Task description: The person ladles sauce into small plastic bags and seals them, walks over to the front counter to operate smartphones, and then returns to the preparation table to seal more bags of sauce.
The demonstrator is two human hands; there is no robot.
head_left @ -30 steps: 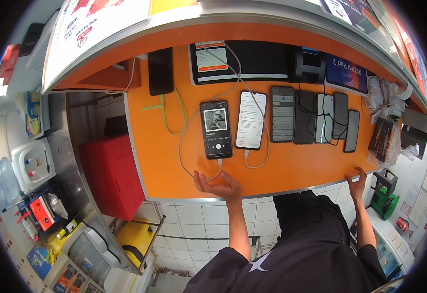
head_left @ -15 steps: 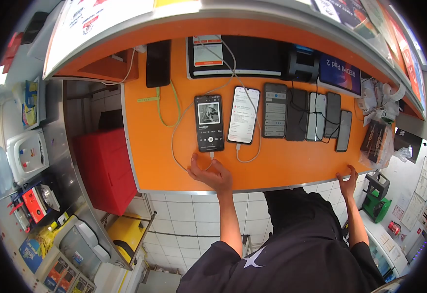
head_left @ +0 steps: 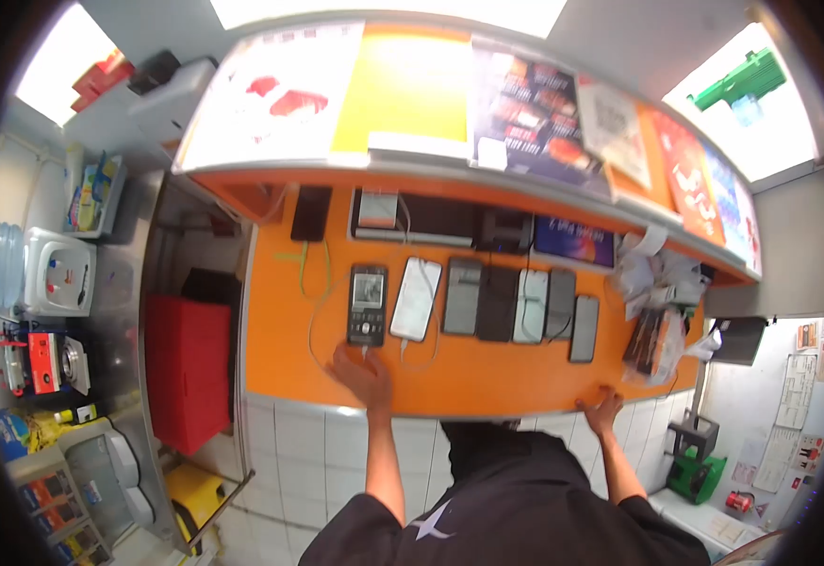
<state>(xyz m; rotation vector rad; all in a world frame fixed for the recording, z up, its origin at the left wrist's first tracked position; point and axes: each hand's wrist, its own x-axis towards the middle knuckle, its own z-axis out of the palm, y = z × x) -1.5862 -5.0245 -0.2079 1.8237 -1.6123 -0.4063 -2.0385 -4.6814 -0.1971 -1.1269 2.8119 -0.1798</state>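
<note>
My left hand (head_left: 362,374) is at the lower end of a black phone (head_left: 367,305), fingers apart and slightly blurred, beside the white cable plug. The phone lies flat with a music player on its lit screen. To its right is a phone with a white screen (head_left: 416,299), a cable plugged into its bottom. My right hand (head_left: 602,408) rests at the front edge of the orange table (head_left: 487,382), fingers loosely apart and holding nothing. Several more phones lie in a row toward the right, among them a grey phone (head_left: 583,329) with a black cable near it.
A dark phone (head_left: 311,214) with a green cable lies at the back left. A tablet box (head_left: 574,241) stands at the back right. Plastic-wrapped boxes (head_left: 654,347) sit at the right end. An orange shelf (head_left: 487,184) overhangs the table's back. A red cabinet (head_left: 190,368) stands left.
The view has tilted up, showing more of the shelf's posters, and the table appears lower and smaller. Both hands keep nearly the same places on the table.
</note>
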